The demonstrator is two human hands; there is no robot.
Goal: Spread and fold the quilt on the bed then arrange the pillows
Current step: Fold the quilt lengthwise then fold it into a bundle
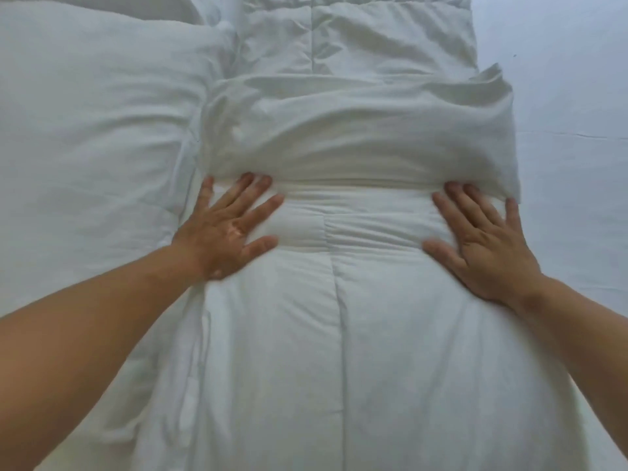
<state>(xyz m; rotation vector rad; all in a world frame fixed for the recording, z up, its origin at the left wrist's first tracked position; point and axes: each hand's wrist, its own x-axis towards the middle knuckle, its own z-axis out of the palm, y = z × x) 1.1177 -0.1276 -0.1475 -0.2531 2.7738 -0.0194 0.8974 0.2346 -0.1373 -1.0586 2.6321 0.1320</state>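
Alongside, a pillow (88,113) against the quilt (339,334); left hand (231,232) and right hand (486,246) flat atop.

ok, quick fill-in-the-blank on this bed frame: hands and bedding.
1. The left hand and the right hand lie ____ on the quilt, gripping nothing.
2. One pillow lies ____ the folded quilt, just beyond the fingertips.
3. A second pillow lies to the person's ____ of the quilt.
Missing words: flat; across; left.
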